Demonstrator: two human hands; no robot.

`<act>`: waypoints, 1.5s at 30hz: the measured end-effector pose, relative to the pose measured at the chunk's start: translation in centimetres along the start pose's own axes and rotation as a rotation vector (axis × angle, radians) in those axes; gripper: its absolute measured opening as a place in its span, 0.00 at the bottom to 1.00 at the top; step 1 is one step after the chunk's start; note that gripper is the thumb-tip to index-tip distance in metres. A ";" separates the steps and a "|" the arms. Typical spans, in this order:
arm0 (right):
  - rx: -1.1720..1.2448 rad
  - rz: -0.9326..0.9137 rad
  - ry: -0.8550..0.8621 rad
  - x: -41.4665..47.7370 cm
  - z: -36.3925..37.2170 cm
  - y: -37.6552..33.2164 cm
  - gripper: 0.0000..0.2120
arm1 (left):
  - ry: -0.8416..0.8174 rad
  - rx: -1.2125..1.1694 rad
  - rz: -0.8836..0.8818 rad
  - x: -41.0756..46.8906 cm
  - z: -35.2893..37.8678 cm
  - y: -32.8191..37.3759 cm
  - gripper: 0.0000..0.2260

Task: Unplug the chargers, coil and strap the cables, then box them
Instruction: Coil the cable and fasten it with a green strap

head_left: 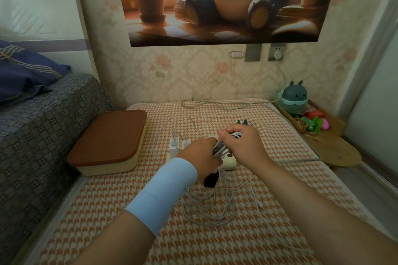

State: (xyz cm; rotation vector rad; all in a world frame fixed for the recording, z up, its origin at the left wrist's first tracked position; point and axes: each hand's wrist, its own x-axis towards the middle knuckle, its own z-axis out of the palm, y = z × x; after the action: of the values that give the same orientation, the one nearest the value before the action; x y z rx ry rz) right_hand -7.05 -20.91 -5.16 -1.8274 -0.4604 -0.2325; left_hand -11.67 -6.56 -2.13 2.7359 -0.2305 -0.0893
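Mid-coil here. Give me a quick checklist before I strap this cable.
1. Coil gripped by left hand and right hand: ok.
2. Black charger off the strip: ok, it sits below the left hand.
3. Cable fully coiled: not ok, loose loops lie on the mat.
4. White chargers unplugged: not ok, two stand in the strip.
5. Box open: not ok, lid on.
6. Strap ready: cannot tell; green thing behind the right hand.

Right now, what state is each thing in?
left hand, grips the cable coil.
right hand, holds the coil's loops.
cable coil, partly wound, rest loose.
black charger, unplugged, under left hand.
white chargers, plugged into power strip.
box, lid on.
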 end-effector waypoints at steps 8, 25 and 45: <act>0.077 0.228 -0.046 5.5 -2.0 1.1 0.19 | -0.152 -0.079 0.025 7.0 -1.8 0.0 0.10; -0.939 0.289 -0.389 18.0 -5.7 15.3 0.34 | -0.130 -0.135 -0.222 23.9 0.0 -4.8 0.17; 0.113 0.626 0.005 14.4 -7.2 14.4 0.12 | -0.018 -0.197 0.031 23.0 2.2 -2.9 0.12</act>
State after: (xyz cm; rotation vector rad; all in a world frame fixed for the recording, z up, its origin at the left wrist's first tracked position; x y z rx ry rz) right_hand 12.62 -28.46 -10.04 -1.7683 0.1132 0.2141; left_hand 11.19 -8.77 -5.92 2.5357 -0.2552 -0.1214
